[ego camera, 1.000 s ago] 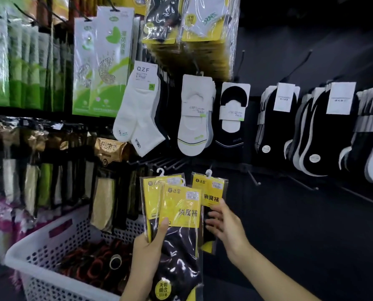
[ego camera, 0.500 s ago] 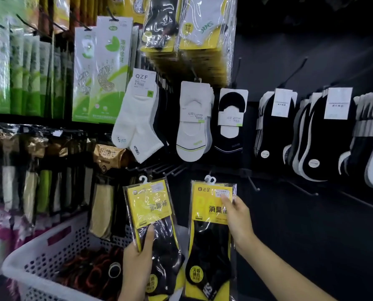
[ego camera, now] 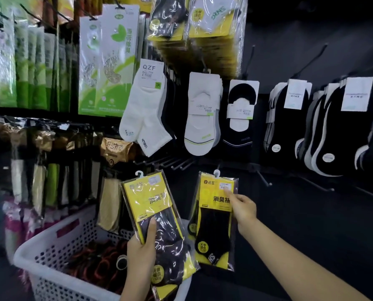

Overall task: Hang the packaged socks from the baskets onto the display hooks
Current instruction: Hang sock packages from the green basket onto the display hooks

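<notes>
My left hand (ego camera: 141,255) grips a small stack of yellow-and-black packaged socks (ego camera: 153,216), tilted left, thumb across the front. My right hand (ego camera: 243,208) pinches the upper right edge of a single yellow-and-black sock pack (ego camera: 212,216), held upright to the right of the stack, its white hanger loop at the top. Bare black display hooks (ego camera: 181,164) stick out of the dark wall just above both packs. A white perforated basket (ego camera: 50,242) with dark sock items sits at the lower left, under my left hand.
White QZF socks (ego camera: 145,114), white and black no-show socks (ego camera: 203,118) and black sock rows (ego camera: 331,127) hang above. Green insole packs (ego camera: 107,66) fill the upper left. More bare hooks (ego camera: 320,185) project at the right. Brown and dark packs (ego camera: 50,161) hang at the left.
My right hand has drawn one pack off the stack and moved it right and slightly up. The left-hand stack has tilted left and dropped a little.
</notes>
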Action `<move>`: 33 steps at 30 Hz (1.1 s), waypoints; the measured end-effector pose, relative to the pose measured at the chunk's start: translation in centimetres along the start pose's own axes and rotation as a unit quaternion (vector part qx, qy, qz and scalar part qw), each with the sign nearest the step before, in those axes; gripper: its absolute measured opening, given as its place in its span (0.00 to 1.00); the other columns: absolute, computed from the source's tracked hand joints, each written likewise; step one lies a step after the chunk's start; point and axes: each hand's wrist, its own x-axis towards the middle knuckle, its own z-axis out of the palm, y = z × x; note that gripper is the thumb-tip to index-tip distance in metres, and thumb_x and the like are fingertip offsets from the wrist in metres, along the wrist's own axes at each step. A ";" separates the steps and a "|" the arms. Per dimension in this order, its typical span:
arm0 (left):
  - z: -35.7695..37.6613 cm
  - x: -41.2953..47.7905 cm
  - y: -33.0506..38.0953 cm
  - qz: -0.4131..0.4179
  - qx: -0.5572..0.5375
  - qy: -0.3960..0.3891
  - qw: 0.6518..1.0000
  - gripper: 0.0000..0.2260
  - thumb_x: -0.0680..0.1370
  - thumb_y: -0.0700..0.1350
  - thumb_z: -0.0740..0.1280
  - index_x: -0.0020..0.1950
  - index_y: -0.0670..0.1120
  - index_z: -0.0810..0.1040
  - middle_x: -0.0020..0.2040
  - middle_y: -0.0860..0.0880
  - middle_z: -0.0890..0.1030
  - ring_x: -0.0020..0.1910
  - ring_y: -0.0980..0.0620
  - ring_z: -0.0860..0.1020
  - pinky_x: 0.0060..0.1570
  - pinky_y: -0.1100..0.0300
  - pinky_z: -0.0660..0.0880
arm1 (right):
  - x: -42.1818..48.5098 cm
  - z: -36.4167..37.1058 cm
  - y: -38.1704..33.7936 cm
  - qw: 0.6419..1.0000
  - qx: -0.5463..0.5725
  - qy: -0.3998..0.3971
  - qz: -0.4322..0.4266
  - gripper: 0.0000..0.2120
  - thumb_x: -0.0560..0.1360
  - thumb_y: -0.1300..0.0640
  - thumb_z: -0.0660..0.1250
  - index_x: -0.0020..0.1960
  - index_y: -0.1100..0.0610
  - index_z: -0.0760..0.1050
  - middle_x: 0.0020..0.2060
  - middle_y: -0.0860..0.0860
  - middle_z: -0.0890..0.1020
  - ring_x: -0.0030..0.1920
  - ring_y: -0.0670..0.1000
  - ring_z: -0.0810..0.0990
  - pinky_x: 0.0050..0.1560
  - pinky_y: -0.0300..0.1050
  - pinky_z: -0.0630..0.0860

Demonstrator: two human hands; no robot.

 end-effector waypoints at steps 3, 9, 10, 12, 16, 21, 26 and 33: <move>0.6 -0.4 0.1 0.018 -0.022 -0.014 0.999 0.01 0.77 0.53 0.64 0.48 0.60 0.75 0.43 0.61 0.79 0.41 0.67 0.75 0.40 0.67 0.68 | 0.0 -0.7 1.1 0.997 -0.027 0.074 0.002 0.15 0.73 0.56 0.72 0.57 0.61 0.76 0.54 0.57 0.80 0.48 0.51 0.75 0.50 0.43 0.71; 1.8 -1.5 -0.1 0.026 -0.021 -0.079 0.996 0.05 0.76 0.51 0.66 0.49 0.62 0.76 0.46 0.63 0.82 0.47 0.67 0.78 0.47 0.66 0.71 | -2.3 -1.3 1.7 1.000 -0.013 -0.011 0.003 0.16 0.77 0.53 0.67 0.61 0.59 0.73 0.55 0.54 0.79 0.54 0.51 0.77 0.59 0.48 0.75; 2.0 -1.7 -0.2 0.023 -0.022 -0.094 0.995 0.05 0.75 0.52 0.66 0.49 0.61 0.77 0.45 0.62 0.83 0.46 0.66 0.79 0.46 0.66 0.72 | -3.1 -1.2 1.4 0.998 -0.010 -0.056 -0.002 0.15 0.77 0.51 0.65 0.60 0.57 0.74 0.53 0.52 0.79 0.54 0.50 0.78 0.59 0.47 0.76; 2.7 -2.3 -0.4 0.017 -0.019 -0.128 0.991 0.07 0.73 0.55 0.66 0.48 0.57 0.80 0.45 0.58 0.84 0.45 0.62 0.81 0.46 0.64 0.75 | -4.7 -1.0 1.0 0.988 -0.022 -0.155 -0.011 0.13 0.79 0.48 0.62 0.57 0.54 0.76 0.52 0.51 0.82 0.54 0.49 0.80 0.58 0.46 0.76; 3.8 -3.3 -0.9 0.018 0.000 -0.165 0.986 0.12 0.70 0.57 0.68 0.46 0.51 0.83 0.42 0.51 0.85 0.41 0.55 0.83 0.39 0.65 0.78 | -6.9 -1.3 1.0 0.973 -0.015 -0.227 -0.035 0.11 0.78 0.51 0.64 0.55 0.54 0.79 0.49 0.49 0.86 0.51 0.47 0.83 0.58 0.45 0.77; 4.4 -3.2 -1.6 0.018 -0.008 -0.177 0.984 0.11 0.73 0.50 0.70 0.54 0.55 0.77 0.48 0.55 0.84 0.49 0.61 0.81 0.44 0.70 0.76 | -7.1 -3.0 1.7 0.981 0.004 -0.181 -0.073 0.07 0.77 0.55 0.66 0.52 0.55 0.79 0.45 0.49 0.86 0.46 0.46 0.85 0.43 0.37 0.79; 5.8 -3.0 -1.1 -0.001 -0.031 -0.220 0.975 0.21 0.69 0.59 0.67 0.62 0.65 0.68 0.58 0.59 0.79 0.58 0.63 0.77 0.57 0.62 0.75 | -5.4 -4.0 1.0 0.987 0.040 -0.113 -0.109 0.04 0.77 0.58 0.65 0.49 0.57 0.78 0.41 0.49 0.86 0.41 0.45 0.85 0.36 0.33 0.78; 9.1 -0.9 -1.2 0.031 -0.020 -0.210 0.977 0.24 0.77 0.52 0.63 0.72 0.56 0.62 0.58 0.68 0.71 0.52 0.76 0.72 0.46 0.80 0.70 | -2.0 -1.9 0.7 0.983 0.006 -0.104 -0.151 0.03 0.78 0.57 0.66 0.47 0.55 0.78 0.41 0.49 0.85 0.43 0.46 0.84 0.44 0.39 0.80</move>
